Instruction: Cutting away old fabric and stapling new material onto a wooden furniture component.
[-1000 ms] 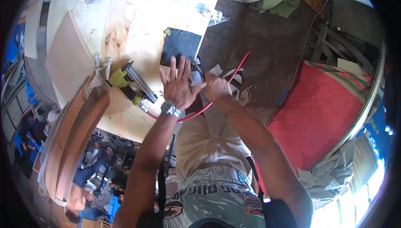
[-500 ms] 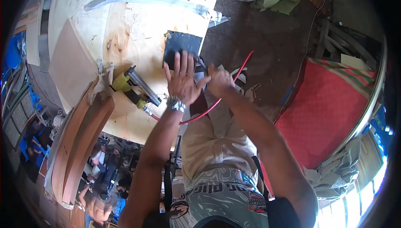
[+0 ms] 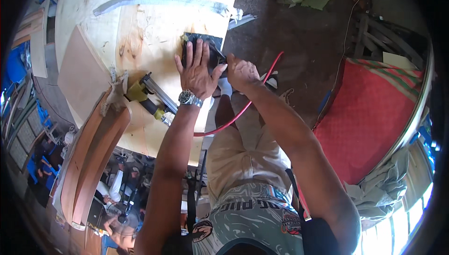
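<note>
One L grip (image 3: pixel 198 75) lying open on blk pad (image 3: pixel 212 60), R grip (image 3: pixel 241 72) clutching tool (image 3: pixel 217 51); nailer (image 3: pixel 136 92) sitting left, hose (image 3: pixel 237 115) curving near.

A crumpled grey cloth (image 3: pixel 383 189) adjoins red cloth (image 3: pixel 372 122).

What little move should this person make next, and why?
Perhaps a short, careful stroke with the slim tool in the right hand, clear of the left hand: the tool appears to reach over the black panel, where the left hand lies spread, seemingly steadying it.
</note>
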`<control>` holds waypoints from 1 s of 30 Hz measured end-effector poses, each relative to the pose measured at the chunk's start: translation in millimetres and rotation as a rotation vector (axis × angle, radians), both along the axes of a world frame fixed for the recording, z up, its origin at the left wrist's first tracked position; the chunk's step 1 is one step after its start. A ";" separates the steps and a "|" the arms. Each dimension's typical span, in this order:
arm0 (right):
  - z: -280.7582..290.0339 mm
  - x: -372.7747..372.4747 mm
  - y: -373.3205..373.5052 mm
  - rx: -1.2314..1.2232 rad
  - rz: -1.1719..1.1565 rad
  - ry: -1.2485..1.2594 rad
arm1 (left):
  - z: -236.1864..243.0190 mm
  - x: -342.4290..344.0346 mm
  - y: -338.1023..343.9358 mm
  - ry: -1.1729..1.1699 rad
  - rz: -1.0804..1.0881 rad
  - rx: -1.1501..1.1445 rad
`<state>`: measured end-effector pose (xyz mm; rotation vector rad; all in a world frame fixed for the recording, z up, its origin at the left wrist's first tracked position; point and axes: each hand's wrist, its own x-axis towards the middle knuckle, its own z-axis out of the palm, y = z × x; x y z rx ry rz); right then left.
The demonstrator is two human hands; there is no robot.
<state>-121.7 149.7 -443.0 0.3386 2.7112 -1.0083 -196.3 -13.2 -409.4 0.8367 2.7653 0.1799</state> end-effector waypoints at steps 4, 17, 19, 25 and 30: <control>9.6 8.2 -1.6 0.012 0.162 -0.405 | 5.4 9.3 -3.2 -0.217 -0.043 -0.162; 8.6 1.1 1.0 0.006 0.143 -0.431 | 5.8 6.2 4.2 -0.200 -0.025 -0.090; 8.7 0.6 0.2 0.042 0.176 -0.440 | 5.4 5.2 5.2 -0.126 -0.012 -0.048; 18.8 -8.2 1.6 0.036 0.125 -0.370 | 9.1 0.2 3.7 -0.156 -0.036 -0.097; 29.3 -11.8 4.2 0.005 0.120 -0.424 | 10.0 7.1 1.5 -0.298 -0.020 -0.189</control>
